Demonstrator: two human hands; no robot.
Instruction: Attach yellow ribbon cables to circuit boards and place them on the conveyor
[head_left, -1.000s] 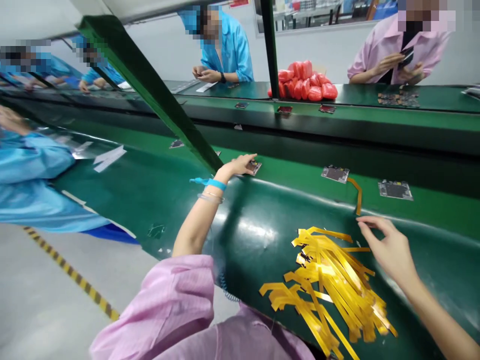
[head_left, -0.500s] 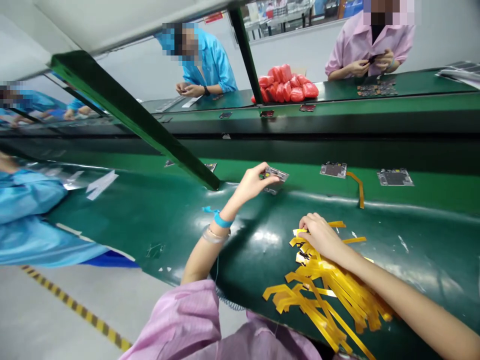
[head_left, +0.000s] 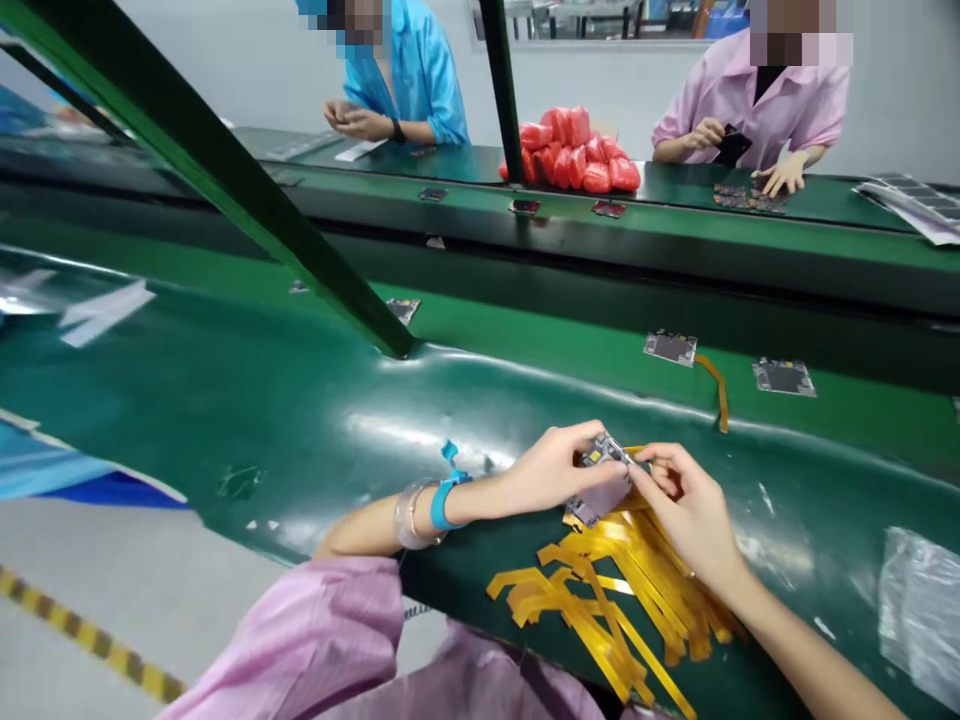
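My left hand [head_left: 562,465] is closed on a circuit board [head_left: 600,495], tilted above the pile, its thumb across the face. My right hand [head_left: 690,495] is pinched at the board's right edge on a yellow flex cable [head_left: 636,452], of which only a short piece shows; the fingers hide the rest, so I cannot tell whether it is joined to the board. Beneath both hands lies a heap of yellow flex cables [head_left: 600,600] on the green bench mat.
Along the green strip ahead lie a board with a flex cable [head_left: 671,347], another board [head_left: 784,377] and one by the slanted green post [head_left: 330,270]. A clear plastic bag [head_left: 922,610] is at right. Across the bench, two co-workers sit near red bundles [head_left: 577,150].
My left hand has brought the board down and right from the strip to over the pile. My right hand has risen from the heap with a flex cable and met the board.
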